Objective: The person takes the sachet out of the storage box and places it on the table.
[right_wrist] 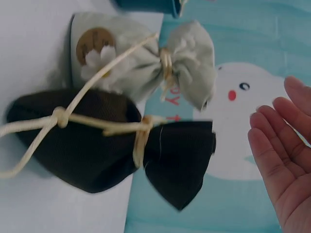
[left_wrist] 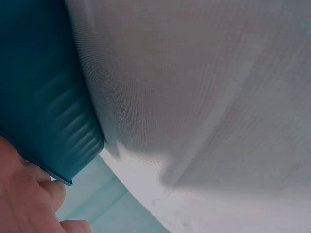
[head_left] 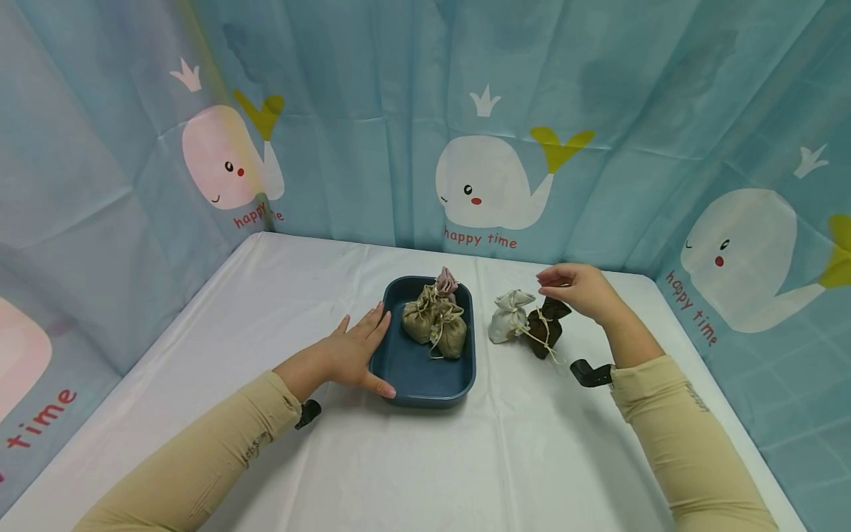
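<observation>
Left hand (head_left: 352, 355) spread wide, gripping nothing, fingers and thumb along the left rim of the blue rectangular tray (head_left: 415, 378), which holds two olive drawstring pouches (head_left: 450, 338) and a pink pouch (head_left: 446, 281) bunched together toward its far end. Right hand (head_left: 581, 292) empty, fingers loosely bent, near the gathered top of the dark brown drawstring pouch (head_left: 545, 336), apart from it in the right wrist view. Brown pouch stands right of the tray on the white tablecloth (head_left: 412, 473), just beside the pale grey drawstring pouch (head_left: 507, 323) with round tag and white flower.
</observation>
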{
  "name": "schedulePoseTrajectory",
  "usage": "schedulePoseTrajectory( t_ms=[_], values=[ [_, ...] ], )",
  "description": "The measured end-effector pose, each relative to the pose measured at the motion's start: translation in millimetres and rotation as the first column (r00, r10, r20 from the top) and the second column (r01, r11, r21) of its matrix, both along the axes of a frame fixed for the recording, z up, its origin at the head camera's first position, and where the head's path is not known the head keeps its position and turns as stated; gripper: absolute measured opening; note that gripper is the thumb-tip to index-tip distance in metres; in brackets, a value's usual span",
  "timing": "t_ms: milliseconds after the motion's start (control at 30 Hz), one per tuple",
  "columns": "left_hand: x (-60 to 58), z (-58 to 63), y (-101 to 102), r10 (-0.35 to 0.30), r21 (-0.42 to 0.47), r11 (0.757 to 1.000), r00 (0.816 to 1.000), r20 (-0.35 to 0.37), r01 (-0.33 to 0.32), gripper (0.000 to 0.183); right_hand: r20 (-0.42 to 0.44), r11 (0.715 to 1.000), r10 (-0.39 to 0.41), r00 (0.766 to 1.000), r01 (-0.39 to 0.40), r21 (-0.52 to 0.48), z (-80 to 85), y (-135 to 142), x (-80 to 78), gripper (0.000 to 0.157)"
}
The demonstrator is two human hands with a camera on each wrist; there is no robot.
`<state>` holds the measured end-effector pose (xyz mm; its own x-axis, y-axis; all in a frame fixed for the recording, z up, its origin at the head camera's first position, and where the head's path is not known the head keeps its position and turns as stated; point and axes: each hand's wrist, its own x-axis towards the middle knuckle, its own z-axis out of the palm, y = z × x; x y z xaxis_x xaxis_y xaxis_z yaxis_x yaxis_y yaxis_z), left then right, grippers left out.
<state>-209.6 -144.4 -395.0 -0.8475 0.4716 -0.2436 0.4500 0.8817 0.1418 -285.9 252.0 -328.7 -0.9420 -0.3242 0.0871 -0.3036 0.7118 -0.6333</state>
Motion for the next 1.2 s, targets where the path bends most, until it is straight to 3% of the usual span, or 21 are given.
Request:
schedulePoseTrajectory(
  t_ms=[700,1200],
  values=[
    [0.1,0.5,-0.6,0.008,0.014,1.000,1.000,0.018,-0.009,0.131,0.022,0.991,0.130,0.991,-0.129,-0.043,-1.7,-57.1,1.1,0.024],
    [0.7,1.4,-0.9,0.004,0.020,1.000,1.000,0.008,-0.004,0.130,0.080,0.968,0.239,0.968,-0.244,0.055,-23.1,-90.9,6.5,0.021]
  ],
)
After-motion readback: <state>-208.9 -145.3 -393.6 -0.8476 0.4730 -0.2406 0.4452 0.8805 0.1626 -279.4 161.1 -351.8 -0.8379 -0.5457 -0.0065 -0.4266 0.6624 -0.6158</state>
